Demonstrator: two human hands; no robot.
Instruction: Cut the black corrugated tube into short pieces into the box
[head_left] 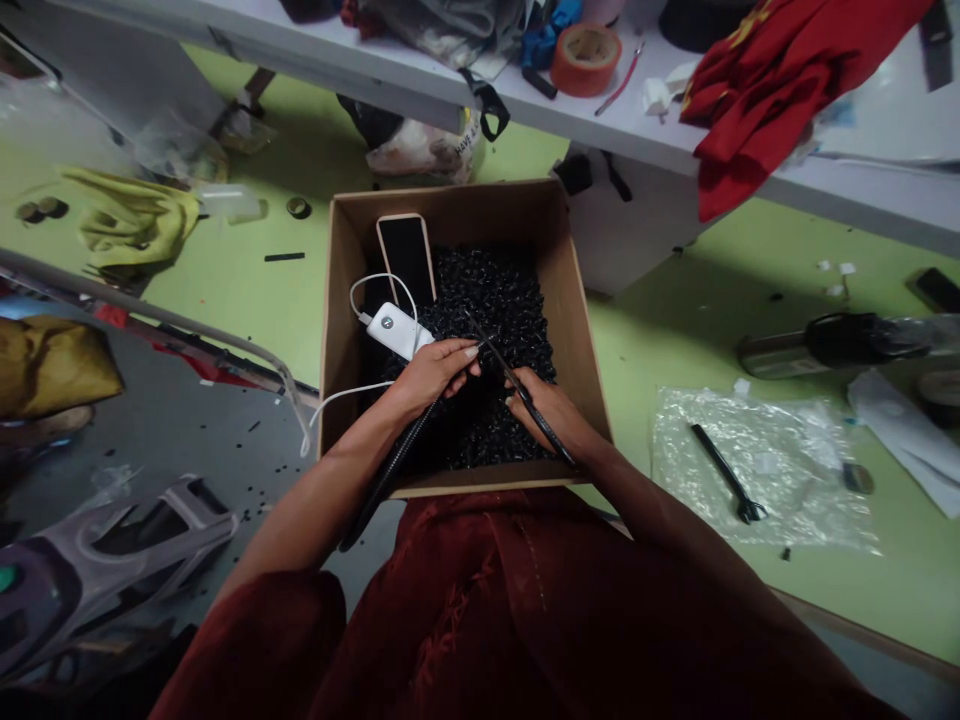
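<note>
My left hand [442, 372] is closed on a long black ribbed strip [401, 450], which trails down past the near left edge of the cardboard box [589, 375]. My right hand [551, 410] grips dark scissors [541, 428], their blades pointing up and left beside my left fingertips. Whether the blades touch the strip I cannot tell. Under both hands the box holds a heap of small black pieces [491, 300]. A phone [405, 250] leans in the box's far left corner, above a white power bank [391, 328] with a white cable [352, 390].
A raised white shelf [637, 130] runs across the back, bearing an orange tape roll [586, 58] and red cloth [772, 100]. On the green surface lie a plastic bag [795, 450] with a black tool on it, a bottle [802, 345] and yellow cloth [135, 215].
</note>
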